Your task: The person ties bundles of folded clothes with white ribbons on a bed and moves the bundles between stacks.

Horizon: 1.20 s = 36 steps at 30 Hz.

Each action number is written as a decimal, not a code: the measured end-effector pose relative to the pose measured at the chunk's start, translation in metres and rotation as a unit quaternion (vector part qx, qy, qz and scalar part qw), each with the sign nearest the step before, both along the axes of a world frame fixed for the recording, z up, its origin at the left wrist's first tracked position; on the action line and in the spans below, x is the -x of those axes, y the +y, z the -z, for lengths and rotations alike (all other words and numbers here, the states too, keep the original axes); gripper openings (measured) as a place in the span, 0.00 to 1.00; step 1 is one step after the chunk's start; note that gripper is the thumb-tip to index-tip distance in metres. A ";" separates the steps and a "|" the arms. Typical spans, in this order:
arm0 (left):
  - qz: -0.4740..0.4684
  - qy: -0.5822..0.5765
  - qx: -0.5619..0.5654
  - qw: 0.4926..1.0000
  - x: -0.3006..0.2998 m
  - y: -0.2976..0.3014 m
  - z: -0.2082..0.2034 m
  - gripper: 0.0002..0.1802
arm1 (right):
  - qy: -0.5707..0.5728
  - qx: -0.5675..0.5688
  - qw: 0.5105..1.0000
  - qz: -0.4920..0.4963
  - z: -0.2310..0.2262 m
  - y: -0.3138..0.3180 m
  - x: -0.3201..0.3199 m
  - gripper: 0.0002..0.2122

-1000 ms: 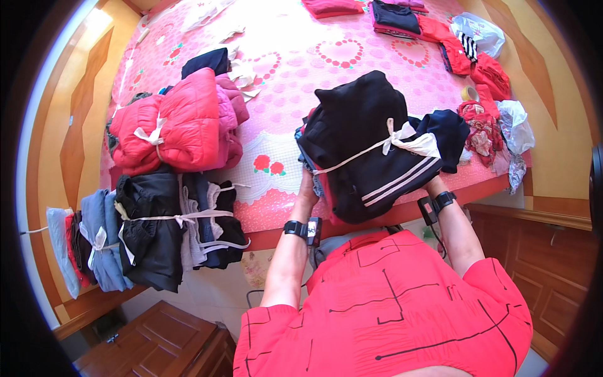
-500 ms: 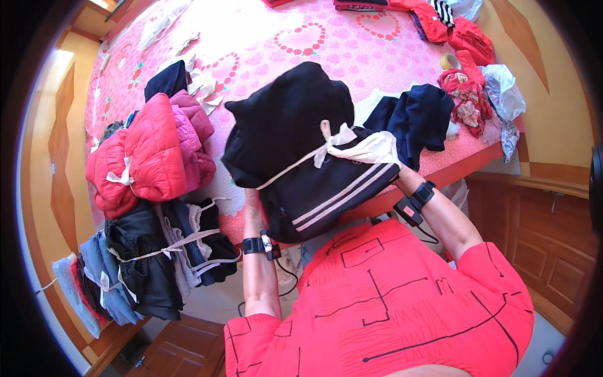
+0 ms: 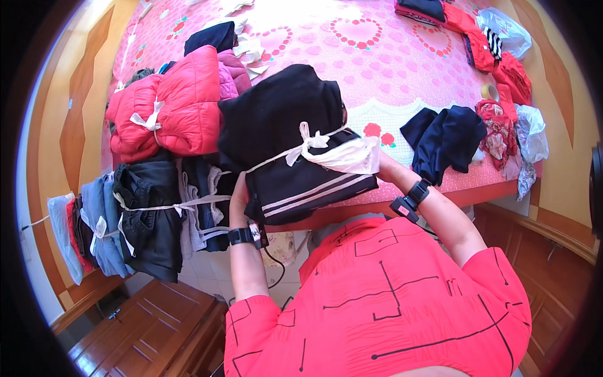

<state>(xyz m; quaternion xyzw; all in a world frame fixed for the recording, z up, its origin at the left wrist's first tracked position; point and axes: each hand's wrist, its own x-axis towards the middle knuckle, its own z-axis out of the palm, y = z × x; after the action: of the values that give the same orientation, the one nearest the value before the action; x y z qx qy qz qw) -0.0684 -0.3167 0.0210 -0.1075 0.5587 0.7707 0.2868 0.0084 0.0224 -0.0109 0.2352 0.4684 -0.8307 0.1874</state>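
Observation:
A thick bundle of folded black clothes [image 3: 282,103], with two white stripes near its lower edge, is tied round with a white cloth strip [image 3: 308,147] knotted on top. I hold it between both hands at the bed's near edge. My left hand [image 3: 240,188] grips its left underside, the fingers mostly hidden beneath. My right hand [image 3: 388,166] holds its right end by the strip's loose white tail, fingers largely out of sight. Just left of the bundle lies a red puffy jacket [image 3: 188,103], tied with a white strip. Dark trousers [image 3: 147,220], also tied, lie nearer me.
Along the left edge are tied blue-grey clothes [image 3: 100,220] and a purple garment [image 3: 233,74]. To the right lie a crumpled navy garment [image 3: 446,141], a tape roll [image 3: 488,92], red clothes [image 3: 512,75] and plastic bags [image 3: 532,135]. A pink heart-patterned sheet [image 3: 301,44] covers the bed.
Both hands have carried the black bundle left across the bed edge, close against the red jacket. More of the sheet shows between it and the navy garment. My view has swung left.

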 end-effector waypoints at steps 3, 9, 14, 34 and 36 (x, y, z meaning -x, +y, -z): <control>-0.016 -0.099 -0.010 0.995 0.010 -0.004 0.010 0.29 | 0.001 -0.050 0.998 -0.026 -0.006 0.003 -0.002 0.17; -0.046 -0.005 0.111 0.993 0.013 -0.020 0.001 0.30 | 0.038 -0.180 0.983 -0.015 -0.005 0.025 -0.017 0.17; -0.082 0.363 0.248 0.894 0.012 0.010 -0.081 0.16 | 0.095 -0.253 0.962 0.034 -0.015 0.033 -0.029 0.13; 0.057 0.552 0.375 0.742 0.039 0.044 -0.088 0.36 | 0.421 -0.560 0.703 -0.122 -0.133 -0.029 0.010 0.16; 0.000 0.521 0.366 0.771 0.036 0.029 -0.067 0.38 | 0.414 -0.570 0.696 -0.140 -0.127 -0.021 0.005 0.17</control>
<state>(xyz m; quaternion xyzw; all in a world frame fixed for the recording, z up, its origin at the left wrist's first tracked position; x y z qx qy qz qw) -0.1041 -0.2874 0.0882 0.2134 0.8622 0.4462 -0.1095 0.0036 0.0011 0.1163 -0.1388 0.9102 -0.3818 -0.0808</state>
